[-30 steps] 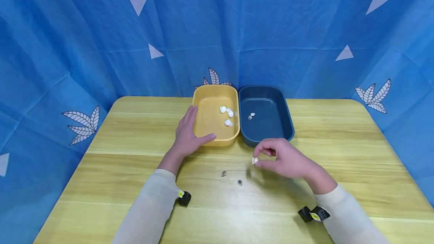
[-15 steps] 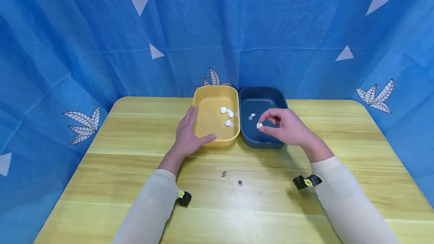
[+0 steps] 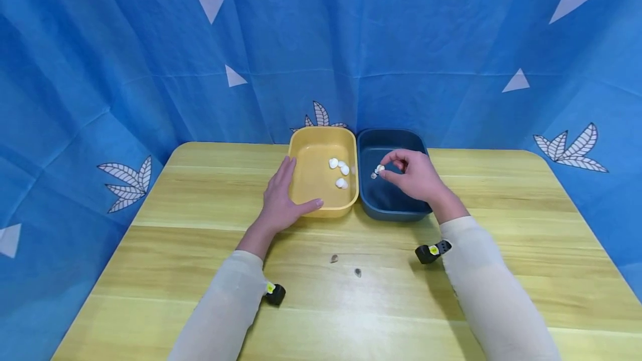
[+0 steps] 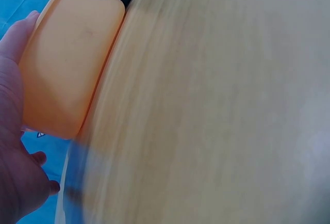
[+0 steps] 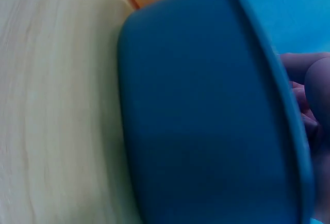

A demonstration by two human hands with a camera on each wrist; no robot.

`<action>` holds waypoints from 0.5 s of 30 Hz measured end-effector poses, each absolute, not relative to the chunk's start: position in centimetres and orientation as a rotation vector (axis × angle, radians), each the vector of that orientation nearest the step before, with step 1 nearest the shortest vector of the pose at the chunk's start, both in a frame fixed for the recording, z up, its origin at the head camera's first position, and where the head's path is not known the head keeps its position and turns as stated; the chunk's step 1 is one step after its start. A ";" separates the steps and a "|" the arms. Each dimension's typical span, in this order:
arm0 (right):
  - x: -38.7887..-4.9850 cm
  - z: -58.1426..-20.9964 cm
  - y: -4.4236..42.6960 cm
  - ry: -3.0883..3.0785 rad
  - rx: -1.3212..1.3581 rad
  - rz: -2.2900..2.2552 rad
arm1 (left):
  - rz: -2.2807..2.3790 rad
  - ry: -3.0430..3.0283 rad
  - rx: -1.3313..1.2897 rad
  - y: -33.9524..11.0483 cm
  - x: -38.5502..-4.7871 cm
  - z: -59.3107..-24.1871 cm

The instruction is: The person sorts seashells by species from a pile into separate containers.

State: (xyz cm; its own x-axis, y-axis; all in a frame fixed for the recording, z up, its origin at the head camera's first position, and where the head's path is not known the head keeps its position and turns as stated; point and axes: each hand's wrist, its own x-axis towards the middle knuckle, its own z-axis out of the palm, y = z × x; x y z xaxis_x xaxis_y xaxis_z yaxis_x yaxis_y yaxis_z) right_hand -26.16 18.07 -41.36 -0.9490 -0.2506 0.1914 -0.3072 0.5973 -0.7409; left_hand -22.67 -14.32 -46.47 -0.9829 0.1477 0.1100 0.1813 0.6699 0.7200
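Observation:
In the head view my left hand [image 3: 282, 204] lies against the left front corner of a yellow plastic bin [image 3: 333, 213]. Its fingers stretch along the outer side and its thumb touches the front rim. Over the dark blue bin [image 3: 393, 215], my right hand [image 3: 417, 178] pinches a small whitish seashell [image 3: 381, 167] between thumb and index finger. Right beneath that shell, a small greyish shell [image 3: 373, 176] lies on the blue bin's floor. Several white shells [image 3: 341, 183] sit inside the yellow bin. The right wrist view has the blue bin's wall hiding most of the hand.
Two small brownish shells, a left one [image 3: 334, 258] and a right one [image 3: 358, 272], lie on the wooden table [image 3: 321, 322] in front of the bins. The bins stand side by side at the back edge, before a blue curtain [image 3: 301, 27].
My right hand has carried the whitish shell from above the table, over the front rim, into the blue bin near the shells there. The left hand stays at the yellow bin.

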 end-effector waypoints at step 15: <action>-27.3 -43.7 17.7 -2.739 0.397 1.259 | -1.237 -2.817 -0.291 -14.4 -22.8 -46.9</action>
